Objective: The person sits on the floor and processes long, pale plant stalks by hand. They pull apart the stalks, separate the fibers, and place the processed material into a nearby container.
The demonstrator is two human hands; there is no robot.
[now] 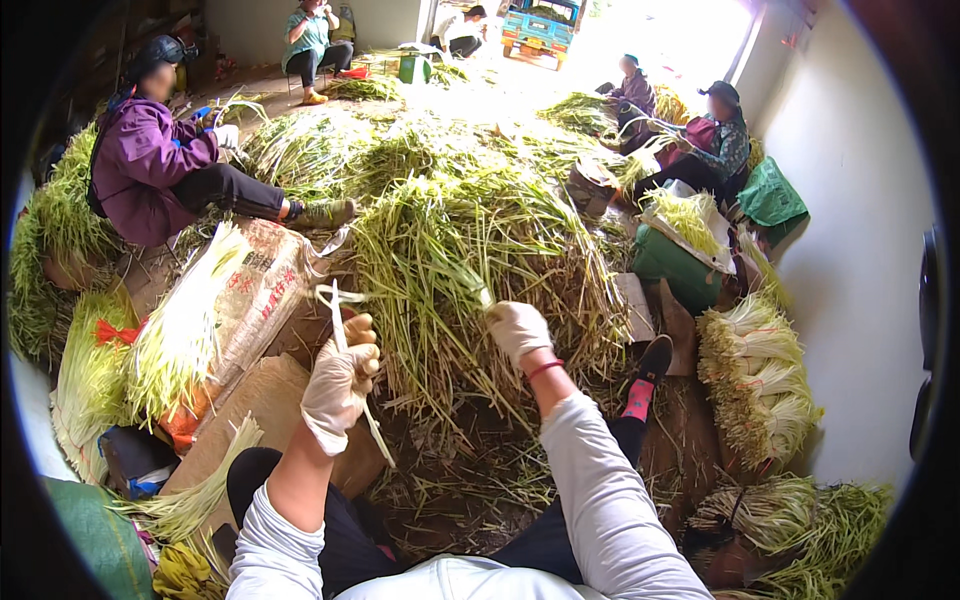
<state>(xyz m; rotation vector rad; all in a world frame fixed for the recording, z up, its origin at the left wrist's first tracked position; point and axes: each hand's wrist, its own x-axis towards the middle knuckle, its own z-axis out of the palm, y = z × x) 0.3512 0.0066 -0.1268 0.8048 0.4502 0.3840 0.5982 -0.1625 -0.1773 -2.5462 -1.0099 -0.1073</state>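
My left hand (341,382), in a pale glove, is raised above my left thigh with its fingers closed around a whitish plant stalk (377,435). The stalk's upper end curls over above the fingers, and its lower end sticks out below the palm. At the near side of a large heap of long green leafy stalks (465,225), my right hand (519,330), also gloved, forms a fist with a red band at the wrist. Blurred green leaves (474,286) run out of that fist toward the heap. The right fingertips are hidden from me.
Trimmed pale stalks (187,322) lie on a printed sack (274,277) at left. Tied bundles (757,382) line the right wall. A green sack (94,536) sits at lower left. Several people sit around the heap, one in a purple jacket (154,157). A blue truck (538,31) stands outside.
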